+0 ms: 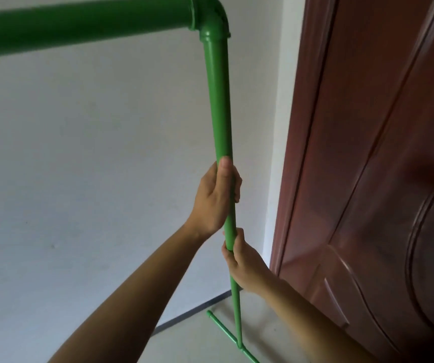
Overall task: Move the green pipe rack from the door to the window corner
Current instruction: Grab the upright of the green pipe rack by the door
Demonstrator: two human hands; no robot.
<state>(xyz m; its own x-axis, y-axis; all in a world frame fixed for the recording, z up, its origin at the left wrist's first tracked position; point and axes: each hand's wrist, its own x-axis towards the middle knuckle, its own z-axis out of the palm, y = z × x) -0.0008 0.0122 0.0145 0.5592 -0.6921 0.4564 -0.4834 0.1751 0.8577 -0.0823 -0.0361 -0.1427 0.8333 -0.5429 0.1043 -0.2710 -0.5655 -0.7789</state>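
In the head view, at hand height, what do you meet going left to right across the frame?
White wall → left hand → upright post of the green pipe rack → strip of white wall → brown door. The right hand grips lower, overlapping the post.

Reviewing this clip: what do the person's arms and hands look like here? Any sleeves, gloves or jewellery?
Both forearms are bare as far as the frame shows, with no sleeve edge in view. The left hand and the right hand wear no gloves. No rings, watch or bracelet are visible. Fingernails look short and unpainted.
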